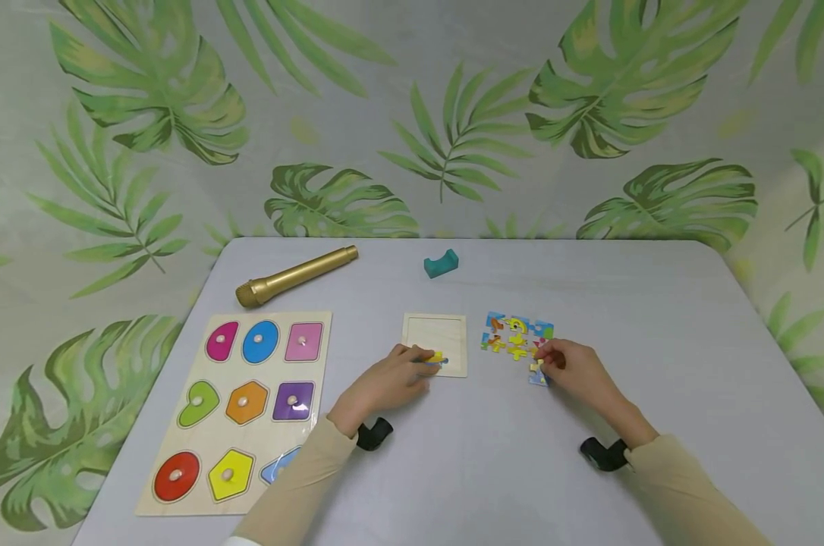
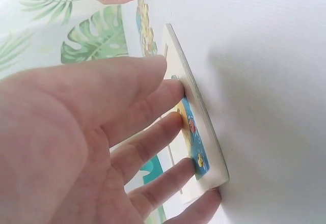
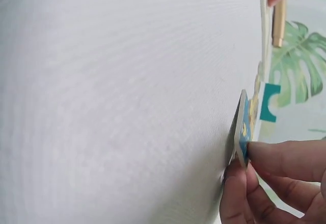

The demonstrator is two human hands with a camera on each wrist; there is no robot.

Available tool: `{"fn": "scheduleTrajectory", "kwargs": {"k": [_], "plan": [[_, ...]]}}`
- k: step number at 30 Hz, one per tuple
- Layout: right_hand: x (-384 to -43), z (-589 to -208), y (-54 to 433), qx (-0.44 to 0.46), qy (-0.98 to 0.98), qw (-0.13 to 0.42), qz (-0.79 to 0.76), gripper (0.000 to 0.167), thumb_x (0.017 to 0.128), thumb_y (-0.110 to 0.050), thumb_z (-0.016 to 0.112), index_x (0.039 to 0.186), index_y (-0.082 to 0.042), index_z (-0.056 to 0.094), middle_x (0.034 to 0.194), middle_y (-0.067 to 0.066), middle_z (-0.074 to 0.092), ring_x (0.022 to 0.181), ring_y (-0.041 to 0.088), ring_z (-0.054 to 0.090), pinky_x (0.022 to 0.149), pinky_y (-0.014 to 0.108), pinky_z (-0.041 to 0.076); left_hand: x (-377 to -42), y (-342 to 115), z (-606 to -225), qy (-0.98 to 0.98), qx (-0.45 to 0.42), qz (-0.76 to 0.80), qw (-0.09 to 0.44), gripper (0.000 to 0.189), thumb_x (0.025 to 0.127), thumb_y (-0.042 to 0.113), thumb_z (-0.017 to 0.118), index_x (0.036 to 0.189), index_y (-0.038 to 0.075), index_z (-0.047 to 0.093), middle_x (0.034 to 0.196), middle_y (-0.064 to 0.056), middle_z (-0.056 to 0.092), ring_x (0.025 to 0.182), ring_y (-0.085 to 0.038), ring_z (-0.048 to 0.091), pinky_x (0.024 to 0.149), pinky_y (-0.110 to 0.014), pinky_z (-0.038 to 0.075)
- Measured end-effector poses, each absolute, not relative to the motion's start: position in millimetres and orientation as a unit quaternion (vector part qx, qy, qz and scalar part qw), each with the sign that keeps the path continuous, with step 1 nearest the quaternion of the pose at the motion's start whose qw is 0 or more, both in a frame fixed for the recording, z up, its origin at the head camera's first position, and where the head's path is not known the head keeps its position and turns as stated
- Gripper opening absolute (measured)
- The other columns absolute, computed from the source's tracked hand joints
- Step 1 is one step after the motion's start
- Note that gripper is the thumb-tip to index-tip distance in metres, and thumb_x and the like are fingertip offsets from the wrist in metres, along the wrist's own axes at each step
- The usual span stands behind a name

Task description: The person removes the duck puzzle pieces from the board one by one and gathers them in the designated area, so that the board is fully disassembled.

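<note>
My left hand (image 1: 398, 377) reaches over a small wooden puzzle tray (image 1: 453, 337), its extended fingertips resting on blue and yellow jigsaw pieces (image 2: 196, 142) along the near edge inside the frame. In the left wrist view, the little finger lies at the tray's corner. Right of the tray, my right hand (image 1: 579, 371) pinches a blue jigsaw piece (image 3: 243, 127) between thumb and fingers, tilted up at its near end. Beyond that piece lies a loose cluster of jigsaw pieces (image 1: 517, 340) with a yellow figure on blue, partly overlapped by the right fingers.
A large wooden board (image 1: 231, 371) with knobbed coloured shapes lies at the left, the left sleeve covering its lower right corner. Behind are a gold microphone (image 1: 296, 277) and a teal curved block (image 1: 441, 263). A leaf-patterned cloth (image 1: 453, 144) hangs behind the table.
</note>
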State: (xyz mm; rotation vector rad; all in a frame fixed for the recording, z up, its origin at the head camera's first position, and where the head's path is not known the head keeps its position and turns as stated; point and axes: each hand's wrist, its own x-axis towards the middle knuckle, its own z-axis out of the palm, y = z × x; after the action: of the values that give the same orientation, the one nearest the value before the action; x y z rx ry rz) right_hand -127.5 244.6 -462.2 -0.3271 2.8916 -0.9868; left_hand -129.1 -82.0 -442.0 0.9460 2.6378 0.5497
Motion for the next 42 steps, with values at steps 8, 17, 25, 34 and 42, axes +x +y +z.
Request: {"fn": "scheduleTrajectory", "kwargs": {"k": [8,17,25,34,42], "plan": [[-126.0,-459.6,240.9,-0.127,0.951,0.022,-0.279,0.01,0.08,0.006,0.067,0.089,0.001,0.065,0.076,0.002,0.056,0.069,0.017,0.05,0.059,0.03,0.044,-127.9,-85.9,-443.1,0.91,0.343,0.19,0.136,0.037,0.098,0.018,0.054,0.133,0.008,0.058,0.143,-0.01,0.045,0.129,-0.033,0.037,0.102,-0.046,0.036],[-127.7,-460.5,239.8,-0.138,0.938,0.012,-0.319,0.012,0.081,0.007,0.069,0.09,0.0,0.066,0.081,0.003,0.06,0.073,0.017,0.053,0.062,0.028,0.047,-127.4,-95.0,-442.5,0.91,0.335,0.199,0.139,0.038,0.098,0.018,0.054,0.134,0.009,0.057,0.147,-0.011,0.039,0.135,-0.032,0.031,0.106,-0.051,0.03],[-137.3,-456.8,218.1,-0.166,0.904,0.021,-0.394,0.011,0.085,0.004,0.067,0.095,0.003,0.065,0.087,0.008,0.065,0.078,0.02,0.058,0.067,0.026,0.05,-128.8,-110.7,-441.9,0.908,0.328,0.22,0.143,0.037,0.097,0.018,0.056,0.133,0.007,0.057,0.148,-0.013,0.038,0.137,-0.035,0.029,0.108,-0.053,0.025],[-151.6,-463.1,171.7,-0.194,0.888,0.055,-0.414,0.015,0.084,0.006,0.066,0.097,-0.001,0.065,0.091,0.004,0.065,0.08,0.018,0.057,0.07,0.028,0.051,-130.6,-114.3,-444.5,0.899,0.335,0.236,0.155,0.038,0.097,0.016,0.055,0.134,0.005,0.056,0.148,-0.013,0.038,0.138,-0.035,0.029,0.107,-0.055,0.027],[-156.3,-458.7,132.5,-0.229,0.876,0.061,-0.42,0.018,0.082,0.008,0.063,0.098,0.001,0.065,0.094,0.008,0.064,0.079,0.019,0.055,0.07,0.03,0.049,-129.8,-112.2,-443.4,0.893,0.333,0.259,0.158,0.035,0.097,0.011,0.056,0.13,0.001,0.058,0.145,-0.016,0.041,0.135,-0.038,0.032,0.109,-0.047,0.027]]}}
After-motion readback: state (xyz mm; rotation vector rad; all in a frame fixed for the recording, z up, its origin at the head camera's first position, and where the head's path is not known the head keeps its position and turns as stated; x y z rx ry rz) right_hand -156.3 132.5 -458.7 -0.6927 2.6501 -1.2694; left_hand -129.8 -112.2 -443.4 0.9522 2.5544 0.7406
